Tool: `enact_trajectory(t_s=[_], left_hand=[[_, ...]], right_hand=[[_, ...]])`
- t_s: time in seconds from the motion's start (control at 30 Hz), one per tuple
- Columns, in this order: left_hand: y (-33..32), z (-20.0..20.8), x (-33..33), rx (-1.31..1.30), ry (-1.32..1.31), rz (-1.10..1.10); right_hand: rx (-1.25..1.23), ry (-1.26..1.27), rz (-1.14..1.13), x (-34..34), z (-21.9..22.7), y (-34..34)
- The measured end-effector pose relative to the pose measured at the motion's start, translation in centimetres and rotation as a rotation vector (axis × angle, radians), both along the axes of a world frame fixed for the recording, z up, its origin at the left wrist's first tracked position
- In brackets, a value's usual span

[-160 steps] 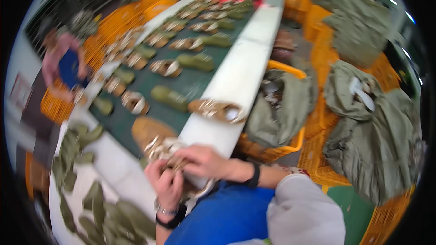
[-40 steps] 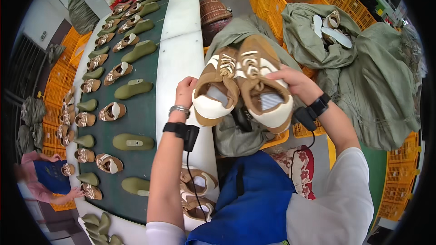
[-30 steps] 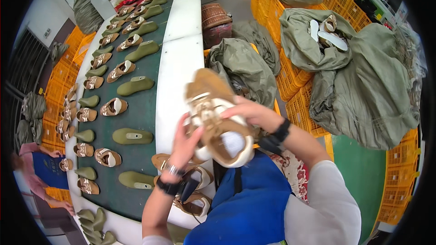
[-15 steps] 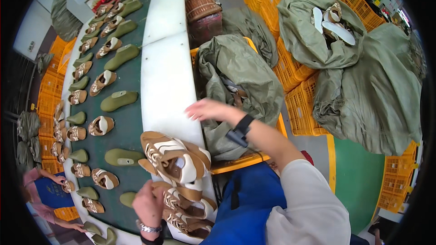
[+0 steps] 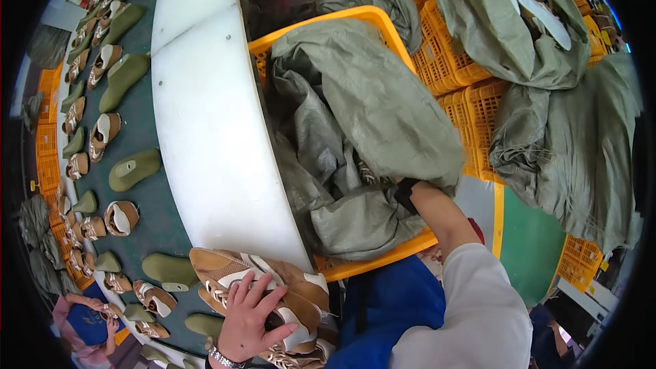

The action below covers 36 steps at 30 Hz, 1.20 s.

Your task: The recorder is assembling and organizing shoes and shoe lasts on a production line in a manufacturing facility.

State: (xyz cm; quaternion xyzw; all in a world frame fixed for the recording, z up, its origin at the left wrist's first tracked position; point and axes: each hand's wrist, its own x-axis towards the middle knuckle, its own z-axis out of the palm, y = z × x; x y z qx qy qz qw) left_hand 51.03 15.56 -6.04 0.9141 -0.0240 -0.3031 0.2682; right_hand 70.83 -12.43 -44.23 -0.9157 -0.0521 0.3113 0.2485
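Note:
My left hand (image 5: 253,318) lies with spread fingers on the top of a stack of brown sneaker uppers (image 5: 304,294) with white trim and laces, at the near end of the white ledge (image 5: 205,143). My right hand reaches into the olive woven sack (image 5: 383,102) to my right. Folds of the sack hide its fingers, so only the forearm and the black wristband (image 5: 406,195) show. A bit of laced shoe (image 5: 367,172) peeks out beside that wrist. The sack sits in a yellow plastic crate (image 5: 372,15).
Left of the ledge runs a dark green conveyor belt (image 5: 154,232) with brown shoes and green shoe lasts (image 5: 134,169) in rows. Across it, a co-worker in a blue apron (image 5: 87,321) handles a shoe. More yellow crates (image 5: 437,55) and covered sacks (image 5: 560,150) stand at the right.
My right hand has gone from above the ledge's edge down into the sack. My left hand has moved from beside the stack onto it. The whole view has shifted toward the right.

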Motion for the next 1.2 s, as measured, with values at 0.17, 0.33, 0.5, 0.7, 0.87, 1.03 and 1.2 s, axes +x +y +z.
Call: enact_trajectory(t_s=[0.17,0.33,0.5,0.7,0.87,1.03,1.2], left_hand=[[-0.5,-0.6,0.7,-0.023,0.05,0.039],[-0.2,-0.9,0.1,-0.036,0.055,0.072],[-0.4,-1.1,-0.1,-0.024,0.039,0.081],[-0.3,-0.9,0.2,0.007,0.06,0.055],[-0.5,-0.8,-0.2,-0.058,0.025,0.153],[-0.5,-1.2,-0.4,-0.063,0.058,0.162],[-0.7,-1.4,-1.1,-0.053,0.066,0.194]], right_hand=[[0.041,-0.05,-0.042,-1.2,-0.8,3.0],[0.198,0.084,0.099,-4.7,4.7,2.1],[0.289,0.142,0.207,0.4,8.6,7.0],[0.091,-0.083,0.339,9.4,0.3,7.7],[-0.262,-0.301,0.868,12.8,-0.2,12.8],[-0.477,-0.242,0.716,15.4,-7.1,14.6],[-0.015,-0.468,0.244,13.5,-10.8,15.0]])
